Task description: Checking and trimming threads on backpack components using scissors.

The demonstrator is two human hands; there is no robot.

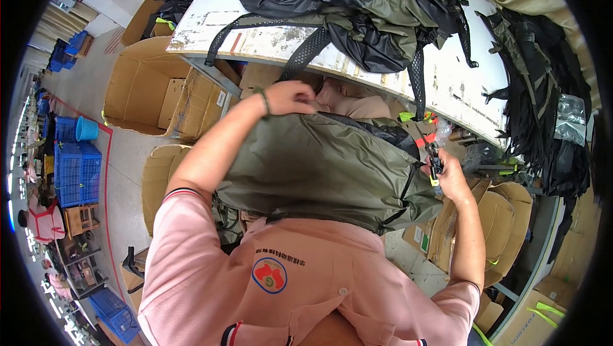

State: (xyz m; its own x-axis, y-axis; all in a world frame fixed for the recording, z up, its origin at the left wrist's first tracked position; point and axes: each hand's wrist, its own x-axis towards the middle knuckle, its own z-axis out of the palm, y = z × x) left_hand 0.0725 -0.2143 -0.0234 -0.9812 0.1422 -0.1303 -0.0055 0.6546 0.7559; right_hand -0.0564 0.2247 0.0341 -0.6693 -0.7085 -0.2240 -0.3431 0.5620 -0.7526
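Note:
An olive green bag (300, 164) of thin, shiny fabric with black trim lies across my lap. At its upper edge my left hand (290, 98) has its fingers curled closed on the fabric. Beyond the bag's right end, my right hand (452, 179) grips a small black tool with a yellow end (435, 166). It looks like thread snips, with a thin dark tip pointing up and away; fingers hide part of it. More olive and black bags (377, 14) with mesh straps are piled on the white table (456, 94) in front of me.
Open cardboard boxes (143, 84) stand at the left, with another cardboard box (504, 218) at the lower right. Black straps and bags (536, 84) hang over the table's right side. Blue crates (78, 170) are stacked on the far left floor. The table's front edge runs just beyond my hands.

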